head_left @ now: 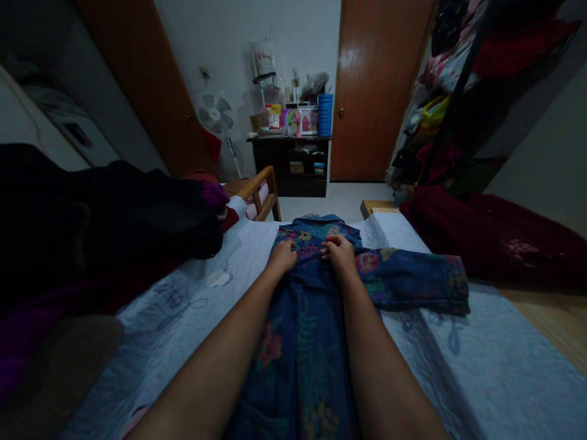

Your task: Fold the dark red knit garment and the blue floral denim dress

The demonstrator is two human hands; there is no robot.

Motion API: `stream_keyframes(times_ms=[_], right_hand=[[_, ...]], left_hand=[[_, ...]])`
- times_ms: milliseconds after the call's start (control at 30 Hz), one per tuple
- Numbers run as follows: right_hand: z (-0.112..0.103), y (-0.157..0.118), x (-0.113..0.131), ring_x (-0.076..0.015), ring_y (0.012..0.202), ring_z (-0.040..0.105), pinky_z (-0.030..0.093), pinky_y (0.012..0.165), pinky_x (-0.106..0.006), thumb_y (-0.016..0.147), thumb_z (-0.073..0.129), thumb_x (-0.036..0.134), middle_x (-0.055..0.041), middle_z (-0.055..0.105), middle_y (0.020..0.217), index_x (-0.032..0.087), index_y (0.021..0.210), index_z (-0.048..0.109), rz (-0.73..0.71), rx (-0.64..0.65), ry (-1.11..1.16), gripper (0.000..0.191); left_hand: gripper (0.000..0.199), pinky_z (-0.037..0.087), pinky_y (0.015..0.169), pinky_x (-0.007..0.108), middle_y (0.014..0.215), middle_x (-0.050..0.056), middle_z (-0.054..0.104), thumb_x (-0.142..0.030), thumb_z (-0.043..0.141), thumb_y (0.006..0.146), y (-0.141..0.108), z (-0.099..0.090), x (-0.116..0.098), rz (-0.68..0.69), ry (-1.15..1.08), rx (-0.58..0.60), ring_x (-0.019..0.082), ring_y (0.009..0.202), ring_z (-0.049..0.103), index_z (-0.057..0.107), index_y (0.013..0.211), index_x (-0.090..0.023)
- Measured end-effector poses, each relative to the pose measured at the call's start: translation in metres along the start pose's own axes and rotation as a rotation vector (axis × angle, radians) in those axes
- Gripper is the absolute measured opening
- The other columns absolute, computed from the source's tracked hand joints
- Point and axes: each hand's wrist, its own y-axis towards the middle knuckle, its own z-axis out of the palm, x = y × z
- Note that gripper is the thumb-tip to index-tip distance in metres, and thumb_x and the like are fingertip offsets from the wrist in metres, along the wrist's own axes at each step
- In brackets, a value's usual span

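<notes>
A blue denim jacket (321, 342) with a colourful flower print lies spread on the bed, its collar at the far end. One sleeve (408, 278) stretches out to the right; the other sleeve does not show. At the upper left side of the jacket, my left hand (285, 255) is closed, fingers curled on the cloth by the shoulder. My right hand (338, 252) rests over the upper right part, near where the sleeve joins. Its fingers are slightly bent and apart, with nothing visible held in them.
Dark clothes (151, 214) are heaped on the left of the bed (495, 360), and a maroon garment (486, 238) lies at the right. Beyond the bed stand a wooden chair (266, 192), a white fan (217, 113) and a black cabinet (291, 165). Clothes hang at upper right.
</notes>
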Motion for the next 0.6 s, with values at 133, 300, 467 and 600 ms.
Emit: stream_keyframes(times_ms=[133,300,467,600], right_hand=[[0.003,-0.007,0.005,-0.0177,0.068,0.069,0.056,0.065,-0.030,0.072,0.051,0.012,-0.0070,0.071,0.079,0.016,0.087,0.063,0.116,0.117,-0.137,0.020],[-0.016,0.001,0.013,-0.0262,0.109,0.062,0.046,0.097,-0.035,0.063,0.051,0.007,-0.0108,0.072,0.098,0.016,0.078,0.068,0.044,-0.087,-0.345,0.025],[-0.018,0.000,0.020,-0.0233,0.099,0.066,0.051,0.090,-0.035,0.070,0.050,0.012,-0.0099,0.071,0.097,0.017,0.087,0.066,-0.070,-0.159,-0.337,0.024],[-0.009,-0.005,0.011,-0.0149,0.058,0.066,0.056,0.055,-0.027,0.076,0.051,0.016,-0.0040,0.068,0.073,0.017,0.088,0.059,0.104,0.125,-0.033,0.015]], left_hand=[[0.047,0.038,0.104,0.034,0.137,0.015,0.055,-0.027,0.057,0.081,-0.029,0.003,-0.004,-0.002,0.008,0.121,0.027,0.128,0.050,0.058,0.125,-0.015],[0.068,0.019,0.116,0.046,0.160,0.013,0.019,-0.046,0.051,0.085,-0.062,0.011,-0.009,-0.047,0.101,0.144,0.029,0.147,0.015,0.033,0.146,-0.021],[0.069,0.017,0.117,0.046,0.160,0.013,0.018,-0.056,0.042,0.087,-0.069,0.015,-0.011,-0.017,0.154,0.096,0.030,0.147,0.014,0.034,0.147,-0.021],[0.069,0.019,0.116,0.048,0.159,0.012,0.022,-0.060,0.040,0.087,-0.068,0.016,-0.010,0.010,0.180,0.082,0.032,0.147,0.016,0.035,0.146,-0.024]])
